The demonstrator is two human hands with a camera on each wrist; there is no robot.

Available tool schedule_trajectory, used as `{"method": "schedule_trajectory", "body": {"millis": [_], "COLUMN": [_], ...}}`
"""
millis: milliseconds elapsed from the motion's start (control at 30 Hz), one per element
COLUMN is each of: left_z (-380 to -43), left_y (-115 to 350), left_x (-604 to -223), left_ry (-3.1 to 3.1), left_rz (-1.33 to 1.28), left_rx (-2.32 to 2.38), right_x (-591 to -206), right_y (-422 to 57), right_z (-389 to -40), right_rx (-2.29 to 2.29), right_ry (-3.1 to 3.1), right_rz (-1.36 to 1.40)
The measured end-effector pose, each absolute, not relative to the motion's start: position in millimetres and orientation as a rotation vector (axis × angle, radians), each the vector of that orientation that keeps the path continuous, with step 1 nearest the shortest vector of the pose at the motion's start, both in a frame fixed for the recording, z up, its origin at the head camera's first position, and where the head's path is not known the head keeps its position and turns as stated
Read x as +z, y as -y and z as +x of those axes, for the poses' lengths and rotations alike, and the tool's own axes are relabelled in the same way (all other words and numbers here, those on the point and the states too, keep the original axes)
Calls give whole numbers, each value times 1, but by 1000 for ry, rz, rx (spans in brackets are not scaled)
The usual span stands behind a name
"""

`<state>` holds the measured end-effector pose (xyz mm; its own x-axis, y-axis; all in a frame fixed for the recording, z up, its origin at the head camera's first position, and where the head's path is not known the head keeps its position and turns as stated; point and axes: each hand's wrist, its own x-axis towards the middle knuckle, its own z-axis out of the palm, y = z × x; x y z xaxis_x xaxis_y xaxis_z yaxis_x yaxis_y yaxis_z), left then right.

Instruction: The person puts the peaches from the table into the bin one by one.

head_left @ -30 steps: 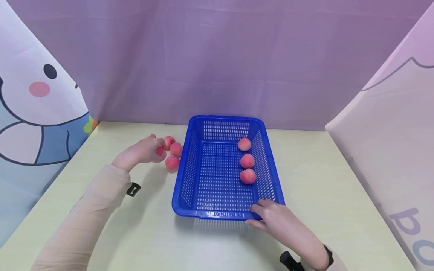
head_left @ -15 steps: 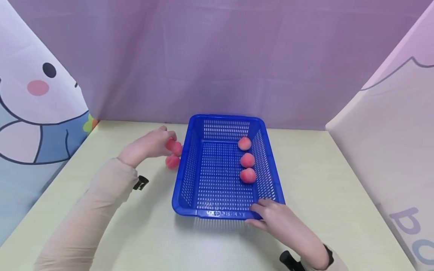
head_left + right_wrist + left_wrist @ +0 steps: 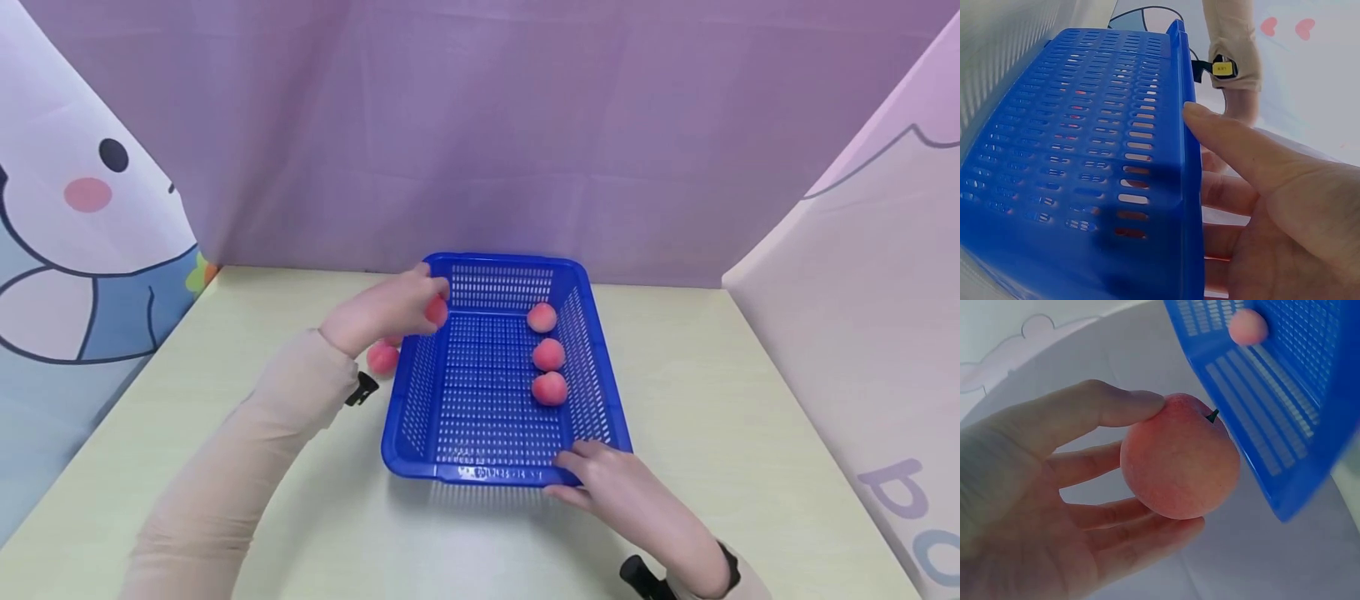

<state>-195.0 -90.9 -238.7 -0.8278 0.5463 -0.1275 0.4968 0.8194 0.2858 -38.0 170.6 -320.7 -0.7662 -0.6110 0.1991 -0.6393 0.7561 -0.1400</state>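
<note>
Left: a pair of round, pink-red peaches (image 3: 383, 359) lies on the pale, smooth tabletop (image 3: 690, 400) beside a rectangular blue basket (image 3: 487, 476) of perforated plastic; a brush from the beige fabric sleeve (image 3: 300, 400) above could set them rolling. Next, the left hand (image 3: 386, 310) pinches a round, pink-red peach with a dark green stem (image 3: 1179, 459) between thumb and fingers at the basket's left rim; whether it clears the rim cannot be told. Should it knock the rim, the smooth, round fruit might slip and drop outside. Right: three loose pink-red peaches (image 3: 549, 355) stand in a row near the right wall inside; a tilt from the right hand (image 3: 611, 483), its thumb and fingers pinching the near right corner, could send them rolling.

Counts, left to right: peaches, two on the tabletop (one mostly hidden), one held, three inside, six visible; baskets, one; hands, two.
</note>
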Motion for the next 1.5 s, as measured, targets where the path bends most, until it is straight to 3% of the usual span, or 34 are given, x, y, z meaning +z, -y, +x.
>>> {"method": "schedule_trajectory", "body": {"millis": [1100, 1500], "left_z": [-175, -167], "left_y": [-6, -27], "left_x": [-254, -264], "left_ry": [-2643, -2565], "left_rz": [1327, 1362], "left_rx": [288, 239], "right_x": [-323, -323], "right_y": [-173, -173], "right_z": [-37, -38], "right_rx": [293, 295], "right_ry": [2775, 2753], "right_rz": [1014, 1020]}}
